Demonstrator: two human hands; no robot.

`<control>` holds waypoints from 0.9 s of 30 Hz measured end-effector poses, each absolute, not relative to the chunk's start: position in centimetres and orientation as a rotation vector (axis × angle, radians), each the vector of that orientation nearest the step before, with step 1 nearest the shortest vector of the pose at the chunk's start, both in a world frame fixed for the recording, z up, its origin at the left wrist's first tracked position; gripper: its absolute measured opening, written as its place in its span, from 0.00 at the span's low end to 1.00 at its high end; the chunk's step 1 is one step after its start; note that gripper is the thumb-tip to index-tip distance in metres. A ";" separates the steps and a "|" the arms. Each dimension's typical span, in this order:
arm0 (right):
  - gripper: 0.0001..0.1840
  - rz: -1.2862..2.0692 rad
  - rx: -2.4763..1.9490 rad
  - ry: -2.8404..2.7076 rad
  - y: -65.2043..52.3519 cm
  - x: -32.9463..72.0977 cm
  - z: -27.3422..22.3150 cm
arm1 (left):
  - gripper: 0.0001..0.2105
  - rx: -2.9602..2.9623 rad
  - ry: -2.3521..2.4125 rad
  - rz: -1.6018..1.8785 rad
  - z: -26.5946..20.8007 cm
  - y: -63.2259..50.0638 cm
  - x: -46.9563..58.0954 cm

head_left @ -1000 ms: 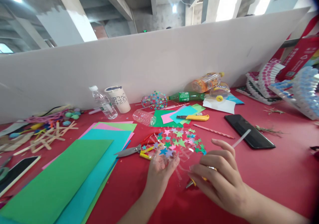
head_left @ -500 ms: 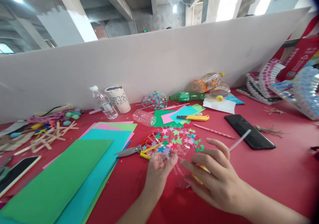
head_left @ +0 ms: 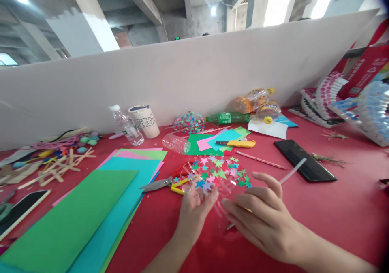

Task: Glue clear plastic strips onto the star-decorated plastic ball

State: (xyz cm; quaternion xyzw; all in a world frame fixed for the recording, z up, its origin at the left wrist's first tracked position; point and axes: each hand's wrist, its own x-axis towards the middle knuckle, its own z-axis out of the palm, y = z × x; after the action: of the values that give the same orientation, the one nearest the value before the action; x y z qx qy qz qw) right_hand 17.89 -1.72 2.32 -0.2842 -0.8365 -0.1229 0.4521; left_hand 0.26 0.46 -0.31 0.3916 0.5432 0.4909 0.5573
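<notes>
A clear plastic bottle piece cut into strips and covered with colourful paper stars (head_left: 221, 174) spreads out in front of me. My left hand (head_left: 199, 198) pinches its near edge, close to a lilac star. To its right, my right hand (head_left: 264, 214) curls around what looks like a glue gun, mostly hidden by the fingers. Its metal nozzle (head_left: 230, 226) shows below the fingers, and a translucent glue stick (head_left: 293, 171) juts out behind. Scissors (head_left: 158, 184) and a yellow-handled tool (head_left: 179, 186) lie left of the stars, partly under the plastic.
Coloured paper sheets (head_left: 79, 212) cover the left. A yellow cutter (head_left: 240, 143), a striped straw (head_left: 261, 159) and a black phone (head_left: 304, 159) lie ahead and right. Bottles, including a green bottle (head_left: 227, 118), and a cup (head_left: 147, 121) line the white partition (head_left: 182, 78).
The right hand's fingers have drawn closer together, covering more of the glue gun. The starred plastic has tilted and shifted slightly right and down in my left hand.
</notes>
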 end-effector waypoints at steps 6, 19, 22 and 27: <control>0.09 -0.321 -0.682 -2.044 -2.0 18.1 2.2 | 0.20 1.064 1.327 1.160 -1.1 0.6 0.2; 0.12 -0.331 -0.673 -2.032 -2.3 18.5 1.5 | 0.19 1.220 1.546 1.258 -3.6 0.2 -0.4; 0.13 -0.340 -0.678 -2.017 -2.3 18.6 1.6 | 0.16 1.284 1.523 1.199 -3.3 0.1 -0.7; 0.10 -0.408 -0.650 -1.974 -2.1 18.5 2.2 | 0.15 1.320 1.499 1.212 -2.7 -0.3 -1.0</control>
State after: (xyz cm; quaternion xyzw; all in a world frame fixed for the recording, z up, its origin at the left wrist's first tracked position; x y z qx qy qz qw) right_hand 18.51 -2.09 2.22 -0.2676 -0.8126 -0.1680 0.4898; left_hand -0.96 -0.29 -2.73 0.5199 0.5902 0.4772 0.3921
